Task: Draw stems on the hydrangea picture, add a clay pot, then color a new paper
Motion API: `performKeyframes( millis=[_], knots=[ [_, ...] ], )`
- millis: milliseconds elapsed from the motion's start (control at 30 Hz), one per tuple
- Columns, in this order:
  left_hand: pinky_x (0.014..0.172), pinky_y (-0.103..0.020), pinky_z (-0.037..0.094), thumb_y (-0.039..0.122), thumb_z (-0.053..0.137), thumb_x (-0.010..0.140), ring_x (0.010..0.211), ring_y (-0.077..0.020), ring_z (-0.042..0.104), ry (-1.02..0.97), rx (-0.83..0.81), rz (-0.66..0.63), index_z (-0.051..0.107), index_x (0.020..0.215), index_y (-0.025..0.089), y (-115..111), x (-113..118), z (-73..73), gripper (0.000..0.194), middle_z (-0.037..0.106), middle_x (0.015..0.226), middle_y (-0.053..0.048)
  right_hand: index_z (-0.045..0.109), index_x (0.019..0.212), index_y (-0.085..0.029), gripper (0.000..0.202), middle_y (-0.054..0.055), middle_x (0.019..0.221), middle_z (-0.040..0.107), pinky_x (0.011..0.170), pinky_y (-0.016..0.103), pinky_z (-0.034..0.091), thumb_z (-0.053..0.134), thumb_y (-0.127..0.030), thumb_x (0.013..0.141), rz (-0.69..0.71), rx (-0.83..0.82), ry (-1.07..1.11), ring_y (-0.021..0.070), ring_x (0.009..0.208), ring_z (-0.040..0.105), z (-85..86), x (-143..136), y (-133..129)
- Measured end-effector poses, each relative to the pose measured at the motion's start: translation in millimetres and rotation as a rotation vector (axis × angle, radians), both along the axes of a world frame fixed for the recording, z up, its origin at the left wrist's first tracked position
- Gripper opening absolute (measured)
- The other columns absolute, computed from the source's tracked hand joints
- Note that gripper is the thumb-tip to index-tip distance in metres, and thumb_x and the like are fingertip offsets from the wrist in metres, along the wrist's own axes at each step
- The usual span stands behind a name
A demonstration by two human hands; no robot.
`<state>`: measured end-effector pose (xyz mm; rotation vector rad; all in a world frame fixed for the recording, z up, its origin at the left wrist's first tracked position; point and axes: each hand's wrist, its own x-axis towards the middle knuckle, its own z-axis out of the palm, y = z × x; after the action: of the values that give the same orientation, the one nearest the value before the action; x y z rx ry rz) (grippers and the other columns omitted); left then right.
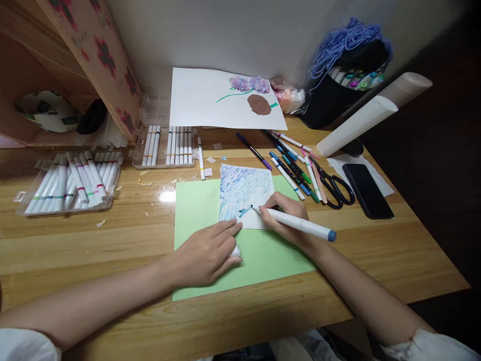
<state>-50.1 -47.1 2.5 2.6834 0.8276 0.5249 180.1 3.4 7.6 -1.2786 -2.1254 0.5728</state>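
Observation:
A white marker with a blue end (pixel 300 223) is held in my right hand (pixel 283 215), its dark tip touching a small white paper (pixel 246 193). Blue, violet and teal strokes cover much of that paper, with barer white at its lower right. Beneath it lies a green sheet (pixel 203 210). My left hand (pixel 210 250) rests on the green sheet, fingertips at the small paper's lower left edge. A small white object, perhaps a marker cap (pixel 235 251), sticks out between its thumb and fingers.
Left are marker cases (pixel 33 208) (pixel 137 163). Behind stands a drawing (pixel 199 100). Loose pens (pixel 287 178), black scissors (pixel 334 190), a phone (pixel 367 190), a white roll (pixel 356 125) and a black pen holder (pixel 323 100) are on the right. Paper scraps (pixel 146 182) dot the table.

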Motion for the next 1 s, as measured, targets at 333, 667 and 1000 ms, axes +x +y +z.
performKeyframes(
  millis=[333,667,1000],
  knots=[
    [0.102,-0.041,0.045,0.031,0.038,0.095,0.125,-0.0262,0.046,-0.002,0.009,-0.003,0.057,0.086,0.012,0,1,0.1,0.028,0.056,0.126,-0.019,0.048,0.069,-0.022,0.017,0.0,0.063,0.058,0.052,0.025,0.038,0.056,-0.029,0.082,0.073,-0.013,-0.058,0.0135,0.055,0.053,0.0,8,5],
    [0.102,-0.041,0.045,0.03,0.04,0.095,0.125,-0.0271,0.046,-0.001,0.013,-0.005,0.057,0.087,0.011,1,0,-0.1,0.027,0.054,0.129,-0.018,0.049,0.069,-0.022,0.016,0.0,0.064,0.058,0.056,0.026,0.04,0.058,-0.028,0.081,-0.015,0.093,-0.093,0.0147,0.058,0.055,3.8,27,16],
    [0.101,-0.041,0.046,0.026,0.042,0.094,0.124,-0.0266,0.047,-0.032,0.021,-0.011,0.057,0.083,0.012,2,0,1.5,0.023,0.055,0.127,-0.018,0.051,0.07,-0.02,0.017,-0.001,0.064,0.059,0.055,0.024,0.039,0.058,-0.03,0.083,-0.114,-0.004,-0.044,0.0134,0.058,0.056,9.1,35,25]
  ],
)
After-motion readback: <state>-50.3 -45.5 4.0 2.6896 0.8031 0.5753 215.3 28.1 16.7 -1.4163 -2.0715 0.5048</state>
